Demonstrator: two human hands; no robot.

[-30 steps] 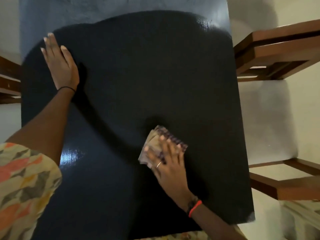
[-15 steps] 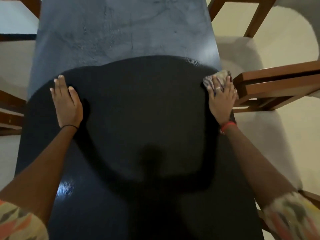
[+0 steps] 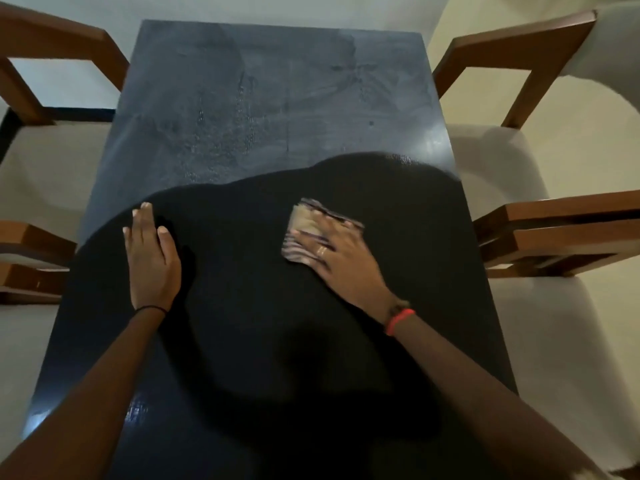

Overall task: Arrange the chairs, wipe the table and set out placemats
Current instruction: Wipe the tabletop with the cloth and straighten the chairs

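the dark table (image 3: 277,98) ran up the middle of the frame, its far half showing a dull grey, streaky film and its near half lying dark under the person's shadow. the left hand (image 3: 152,258) lay flat on the tabletop at left of centre, palm down, fingers straight and close together, holding nothing. the right hand (image 3: 343,261) sat at right of centre with its fingers spread wide and straight, pressing down on a folded striped cloth (image 3: 304,226). the cloth lay flat on the table, its far and left edges showing past the fingertips. a ring (image 3: 322,251) showed on one finger of that hand, a red band (image 3: 400,320) on its wrist, and a thin black band (image 3: 150,308) on the left wrist. four wooden chairs with pale seats stood close along the table's long sides: one at upper left (image 3: 52,39), one at upper right (image 3: 519,46), one at mid right (image 3: 554,233) and one at mid left (image 3: 31,251), only partly in frame.
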